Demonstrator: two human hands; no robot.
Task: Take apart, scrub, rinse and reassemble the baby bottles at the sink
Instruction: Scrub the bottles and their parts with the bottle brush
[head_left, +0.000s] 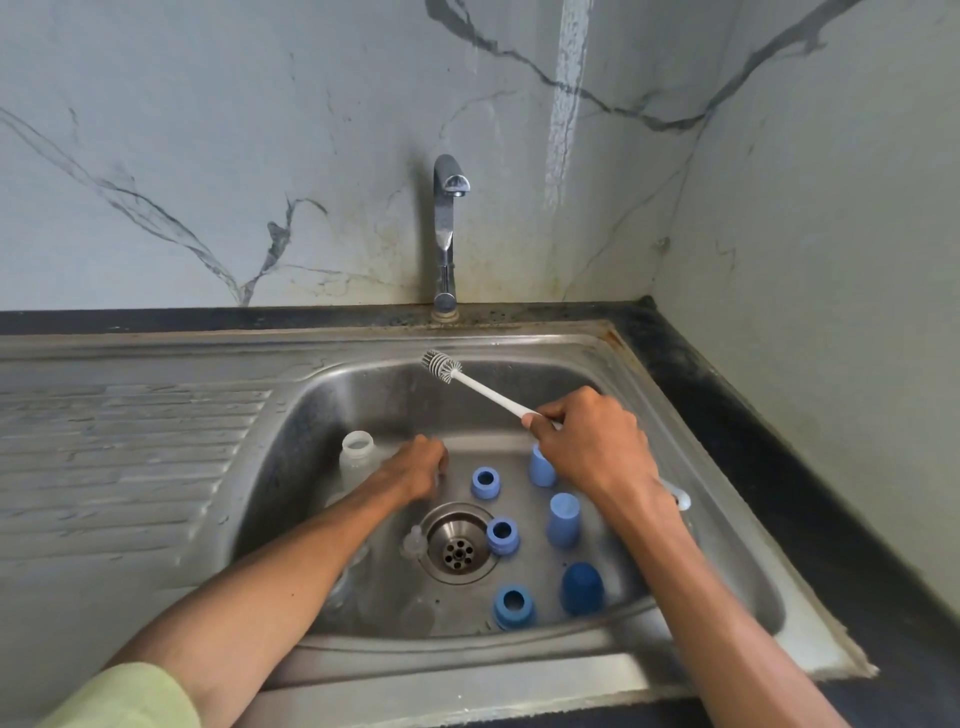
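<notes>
Bottles already dismantled: blue collars (503, 535) and caps (563, 519) are scattered around the sink (727, 519) drain. The brush (483, 387) is gripped by the right hand (592, 441); something near the clear bottle (357, 457) is reached by the left hand (421, 465), grip unclear. Scrubbing, rinsing, reassembly remain.

wall (260, 130): pale grey, dark marble veins
counter (753, 395): black, speckled
sink (701, 467): dull steel
tap (445, 234): chrome
brush (470, 380): white handle, grey-and-white bristles
collars (485, 482): blue
caps (563, 518): light blue
darkest cap (582, 588): deep blue
sleeve (130, 699): pale green

Sink (519, 670) brushed steel, dull sheen; tap (445, 228) glossy chrome; caps (563, 519) matt blue plastic; wall (208, 130) veined marble.
</notes>
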